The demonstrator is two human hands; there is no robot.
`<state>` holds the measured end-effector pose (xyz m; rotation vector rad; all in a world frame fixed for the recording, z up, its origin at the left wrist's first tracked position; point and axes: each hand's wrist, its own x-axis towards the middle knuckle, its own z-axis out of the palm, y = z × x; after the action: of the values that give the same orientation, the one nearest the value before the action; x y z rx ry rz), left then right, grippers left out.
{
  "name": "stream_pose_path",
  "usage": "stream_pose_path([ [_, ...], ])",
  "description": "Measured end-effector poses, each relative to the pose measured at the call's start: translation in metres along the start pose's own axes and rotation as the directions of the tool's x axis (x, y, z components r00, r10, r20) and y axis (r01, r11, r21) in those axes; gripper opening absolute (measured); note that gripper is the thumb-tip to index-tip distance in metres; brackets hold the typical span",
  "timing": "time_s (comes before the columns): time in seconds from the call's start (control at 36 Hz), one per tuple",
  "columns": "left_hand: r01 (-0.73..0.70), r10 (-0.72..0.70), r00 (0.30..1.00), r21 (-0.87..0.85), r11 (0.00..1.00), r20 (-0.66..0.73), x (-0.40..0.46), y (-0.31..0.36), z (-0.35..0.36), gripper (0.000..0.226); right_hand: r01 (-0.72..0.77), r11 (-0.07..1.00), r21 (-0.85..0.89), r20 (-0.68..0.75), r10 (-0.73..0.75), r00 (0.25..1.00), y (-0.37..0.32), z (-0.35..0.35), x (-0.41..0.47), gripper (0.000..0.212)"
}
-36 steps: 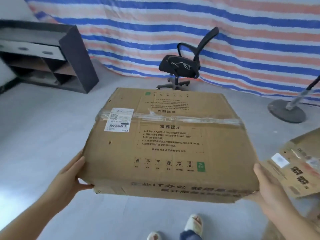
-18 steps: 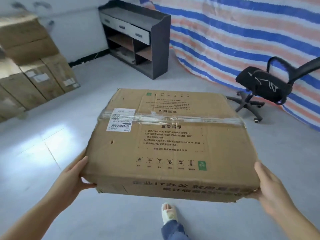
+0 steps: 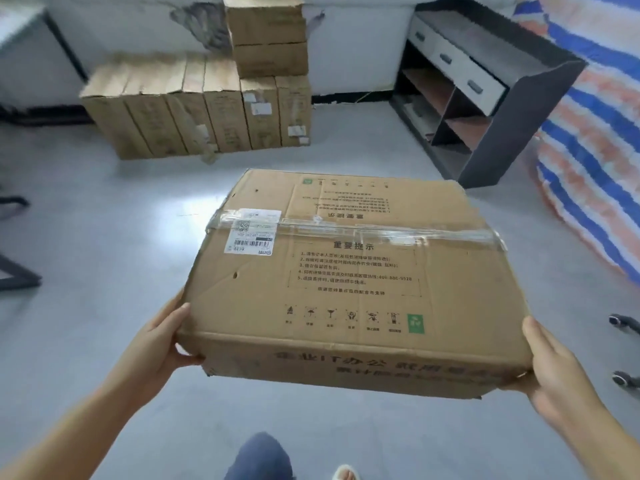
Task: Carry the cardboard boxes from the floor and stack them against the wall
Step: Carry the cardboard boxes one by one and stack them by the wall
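Currently I'm holding the cardboard box (image 3: 349,282) off the floor (image 3: 104,237), left hand (image 3: 162,344) and right hand (image 3: 554,379) gripping its near corners, hands wide apart, facing the stacked boxes (image 3: 207,105) at the far wall.

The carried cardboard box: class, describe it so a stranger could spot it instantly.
Ahead, against the white wall, stands a row of upright boxes. Nearer, above the grey floor, the carried cardboard box lies flat between both hands. Only it has clear tape and a white barcode label on top.
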<state>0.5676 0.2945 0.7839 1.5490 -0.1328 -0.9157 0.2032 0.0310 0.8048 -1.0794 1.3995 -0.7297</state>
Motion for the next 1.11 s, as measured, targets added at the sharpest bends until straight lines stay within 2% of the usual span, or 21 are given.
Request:
stream_pose_path([
  [0.19, -0.016, -0.006, 0.972, -0.091, 0.996, -0.233, 0.054, 0.020, -0.088, 0.036, 0.031, 0.997, -0.065, 0.211, -0.016, 0.977, -0.029, 0.152, 0.056, 0.025],
  [0.42, -0.033, -0.006, 0.925, -0.095, 0.995, -0.381, 0.138, 0.085, -0.209, 0.040, 0.032, 0.995, -0.099, 0.332, 0.002, 0.943, -0.059, 0.349, 0.073, 0.026],
  [0.53, -0.056, 0.013, 0.913, -0.092, 0.994, -0.408, 0.182, 0.121, -0.252, 0.040, 0.033, 0.995, -0.097, 0.357, 0.003, 0.934, -0.079, 0.433, 0.081, 0.024],
  [0.72, -0.058, -0.009, 0.907, -0.145, 0.988, -0.421, 0.254, 0.163, -0.291, 0.038, 0.052, 0.992, -0.119, 0.378, -0.003, 0.926, -0.117, 0.534, 0.114, 0.024],
  [1.11, -0.078, -0.017, 0.891, -0.190, 0.979, -0.454, 0.474, 0.261, -0.318, 0.039, 0.103, 0.977, -0.186, 0.407, -0.019, 0.913, -0.212, 0.734, 0.272, 0.024],
])
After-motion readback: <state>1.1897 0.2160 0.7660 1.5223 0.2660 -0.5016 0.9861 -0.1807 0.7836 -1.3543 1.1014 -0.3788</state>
